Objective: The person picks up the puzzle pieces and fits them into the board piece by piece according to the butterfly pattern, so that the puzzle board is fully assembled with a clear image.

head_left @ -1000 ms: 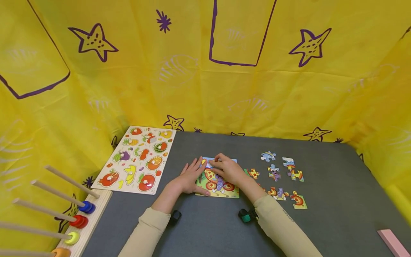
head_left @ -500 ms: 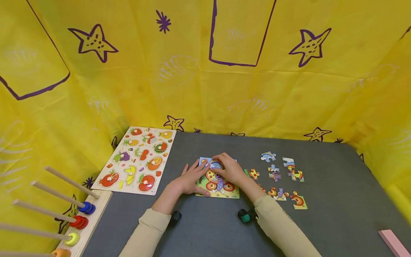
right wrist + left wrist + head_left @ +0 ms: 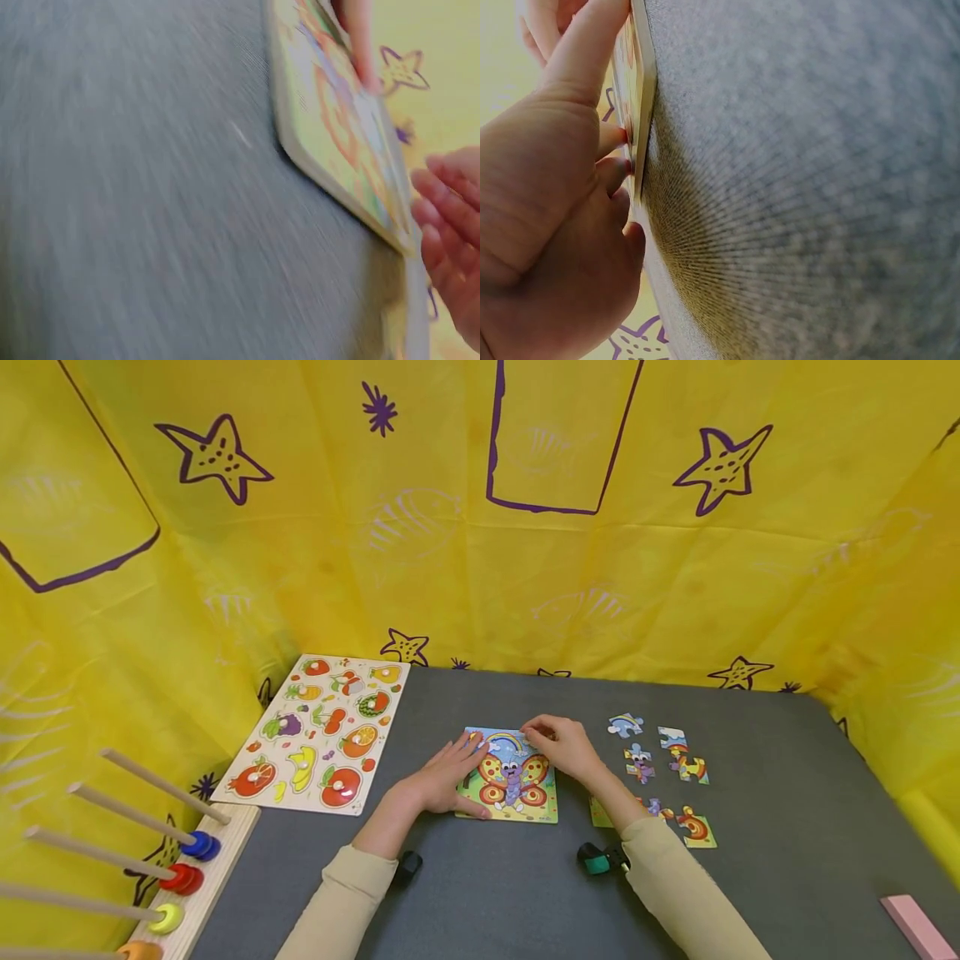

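Note:
A square butterfly puzzle board (image 3: 512, 785) lies on the grey table. My left hand (image 3: 447, 775) rests on its left side, fingers spread over the upper left corner and thumb at the lower left edge. In the left wrist view the left hand (image 3: 562, 187) lies against the board's edge (image 3: 646, 97). My right hand (image 3: 564, 746) is at the upper right corner, fingers loosely bent. Seen from the right wrist, the right hand (image 3: 454, 217) has nothing visible in its fingers, just off the board (image 3: 330, 127). Loose jigsaw pieces (image 3: 640, 763) lie to the right, some hidden behind the right forearm.
A fruit peg board (image 3: 315, 735) lies at the back left. A wooden stand (image 3: 217, 835) with upright rods and coloured rings is at the left edge. A pink block (image 3: 918, 927) sits front right. A yellow curtain (image 3: 480, 568) closes the back and sides.
My right hand has moved right, from the board's upper middle to its upper right corner, uncovering the rainbow and butterfly picture. The left hand stays on the board.

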Motion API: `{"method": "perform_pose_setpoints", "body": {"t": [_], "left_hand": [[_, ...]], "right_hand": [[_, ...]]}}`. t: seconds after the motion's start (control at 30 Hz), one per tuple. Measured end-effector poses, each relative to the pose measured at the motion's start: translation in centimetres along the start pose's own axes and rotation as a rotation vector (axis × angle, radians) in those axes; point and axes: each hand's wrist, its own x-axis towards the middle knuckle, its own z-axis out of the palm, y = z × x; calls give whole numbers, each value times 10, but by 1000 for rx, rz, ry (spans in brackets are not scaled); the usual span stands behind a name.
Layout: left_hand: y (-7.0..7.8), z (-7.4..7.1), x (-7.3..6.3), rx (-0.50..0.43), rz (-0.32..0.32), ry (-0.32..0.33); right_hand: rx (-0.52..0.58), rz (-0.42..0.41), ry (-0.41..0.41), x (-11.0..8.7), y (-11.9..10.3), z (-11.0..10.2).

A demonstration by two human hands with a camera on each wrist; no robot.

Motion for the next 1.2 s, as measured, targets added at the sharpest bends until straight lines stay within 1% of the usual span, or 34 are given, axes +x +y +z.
{"method": "perform_pose_setpoints", "body": {"t": [0.1,0.2,0.3,0.33,0.4,0.5,0.57,0.7,0.83,0.97,1.07,1.2], "left_hand": [[-1,0,0,-13,15,-8],[-1,0,-1,-33,11,-16],[0,0,-2,-49,4,-23],[-1,0,-2,-47,4,-25],[-1,1,-2,-45,5,-29],[-1,1,-3,-40,8,-31],[-1,1,-4,-48,10,-27],[-1,1,-4,-47,9,-25],[-1,1,-4,-46,16,-18],[0,0,-2,-45,21,-15],[0,1,-2,-32,14,-22],[0,1,-1,-27,11,-20]], "right_hand": [[-50,41,101,-4,11,-19],[-159,95,194,-9,27,-42],[-279,173,227,-16,44,-64],[-313,201,226,-19,49,-70],[-348,253,200,-24,58,-80],[-354,300,150,-29,68,-89],[-350,313,119,-31,72,-91],[-344,322,98,-33,76,-92],[-314,322,124,-31,78,-92],[-243,362,148,-30,79,-92],[-250,357,127,-30,79,-93],[-280,308,72,-30,79,-96]]}}
